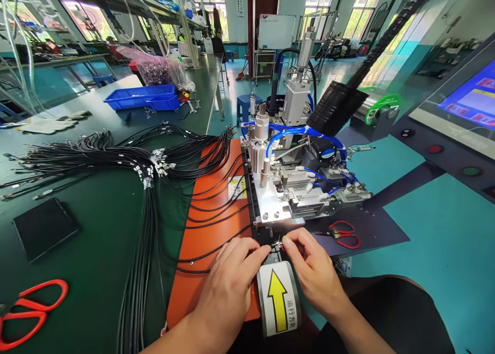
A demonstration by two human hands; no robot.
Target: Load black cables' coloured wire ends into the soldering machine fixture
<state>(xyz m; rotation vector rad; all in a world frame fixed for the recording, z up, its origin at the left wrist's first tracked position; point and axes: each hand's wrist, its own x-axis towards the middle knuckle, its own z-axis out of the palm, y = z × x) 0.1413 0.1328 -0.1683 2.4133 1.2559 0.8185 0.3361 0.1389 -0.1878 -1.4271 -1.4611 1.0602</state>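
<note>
A person's view down at a green work surface (96, 230) with an orange mat (209, 240) and a small pneumatic machine (294, 184) of metal blocks and blue air hoses.

Both hands meet at the front edge of the machine. The left hand (228, 282) has thumb and forefinger closed in a pinch on the end of a thin black cable (216, 251) that runs across the mat. The right hand (313, 266) is also closed in a fingertip pinch, on the fine wire tips (277, 246) at that cable's end, just below the machine's metal plate. A hint of red shows between the fingertips.

The cable looks light, limp and easily bent; its exposed wire tips seem delicate, so the jacket close behind the end is probably the safest place to hold it.

A label with a yellow arrow (278, 297) sits between the wrists. Many more black cables (116, 158) with metal ends fan out to the left. Red scissors (27, 307) lie at the lower left, red-handled snips (342, 233) beside the machine, a blue bin (143, 96) farther back.

The fingers hide the wire tips and whatever slot they face. The arrow label's small writing is hard to read. A screen (472, 96) at the right is cut off by the frame edge.
</note>
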